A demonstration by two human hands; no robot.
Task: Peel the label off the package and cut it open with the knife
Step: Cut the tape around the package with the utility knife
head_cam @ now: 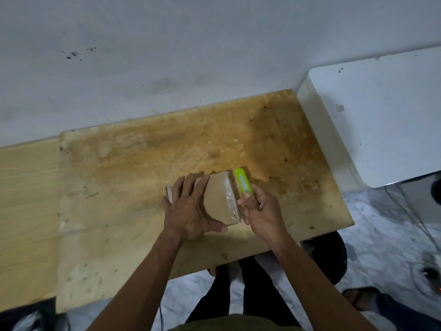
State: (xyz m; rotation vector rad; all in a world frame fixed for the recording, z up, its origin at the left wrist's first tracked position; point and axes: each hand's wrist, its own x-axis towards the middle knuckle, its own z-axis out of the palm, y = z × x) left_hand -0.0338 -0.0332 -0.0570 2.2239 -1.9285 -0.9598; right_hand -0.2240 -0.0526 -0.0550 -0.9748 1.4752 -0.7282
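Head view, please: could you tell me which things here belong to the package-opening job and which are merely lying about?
In use:
- package, flat on the wooden board
- green knife, held in the right hand
- left hand, pressing the package down

Lying about:
- white cabinet
- cables on the floor

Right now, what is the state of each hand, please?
Left hand: open, fingers spread flat on the package, pressing it onto the table.
Right hand: closed on the green knife.
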